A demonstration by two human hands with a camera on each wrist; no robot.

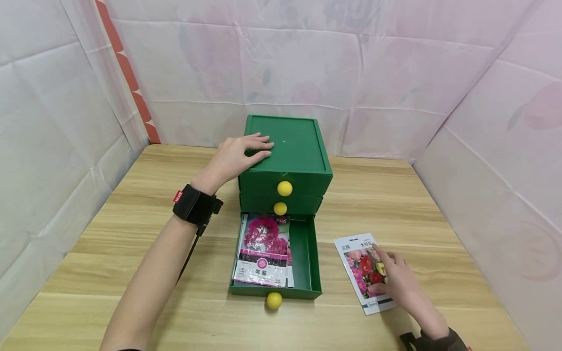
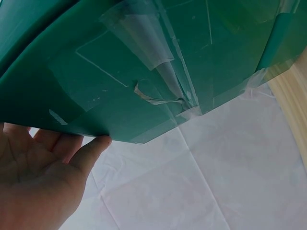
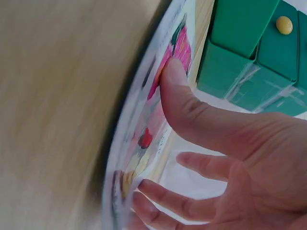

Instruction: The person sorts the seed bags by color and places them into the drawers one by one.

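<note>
Now the left hand [image 1: 239, 155] lies flat, fingers straight, on the top of a green drawer box [image 1: 298, 146] that stands on the wooden table [image 1: 131, 204] at about 12 o'clock from the person; it presses the lid and grips nothing, and the left wrist view shows the thumb [image 2: 93, 148] at the box's lower edge. The bottom drawer [image 1: 309, 258] is pulled out toward 6 o'clock, its yellow knob [image 1: 274, 300] at the front, and a pink-flowered seed packet [image 1: 262, 251] lies inside it. The two drawers above are closed, each with a yellow knob. At about 4 o'clock from the open drawer, a second seed packet [image 1: 362, 270] with mixed flowers lies on the table, apart from the box. The right hand [image 1: 401, 285] rests on it, thumb [image 3: 175, 91] and fingertips [image 3: 144, 187] touching its printed face without closing around it.
</note>
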